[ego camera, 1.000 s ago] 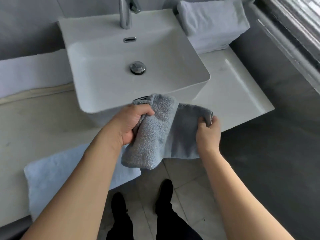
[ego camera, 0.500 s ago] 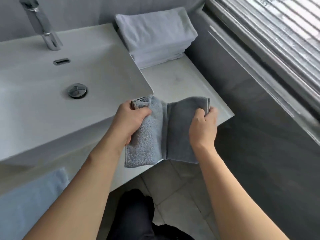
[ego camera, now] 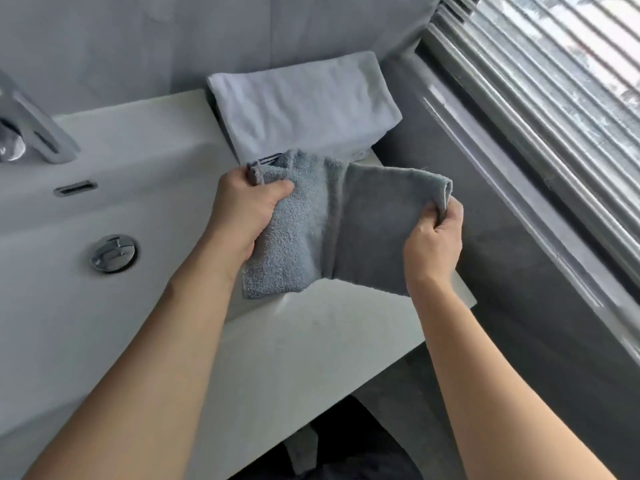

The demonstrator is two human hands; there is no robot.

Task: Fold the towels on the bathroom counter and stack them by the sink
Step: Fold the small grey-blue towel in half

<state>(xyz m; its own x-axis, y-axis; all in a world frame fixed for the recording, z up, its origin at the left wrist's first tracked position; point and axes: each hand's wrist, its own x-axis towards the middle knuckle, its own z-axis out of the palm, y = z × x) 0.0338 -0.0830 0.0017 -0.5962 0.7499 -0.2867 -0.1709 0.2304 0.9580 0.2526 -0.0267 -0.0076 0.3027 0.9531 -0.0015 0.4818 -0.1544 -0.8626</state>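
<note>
Hands are holding the grey towel above the worktop: left hand is gripping one folded edge, right hand is pinching the other. Probably carrying it over; next comes laying it squarely on the white stack beside the sink.

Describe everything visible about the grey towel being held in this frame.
The grey towel is a small terry cloth, looped pile on its left part, smoother and darker on the right. It is partly folded, with a vertical crease near the middle, and hangs in the air over the counter just in front of the stack of white towels. The left hand grips its upper left corner; the right hand pinches its upper right edge.
</note>
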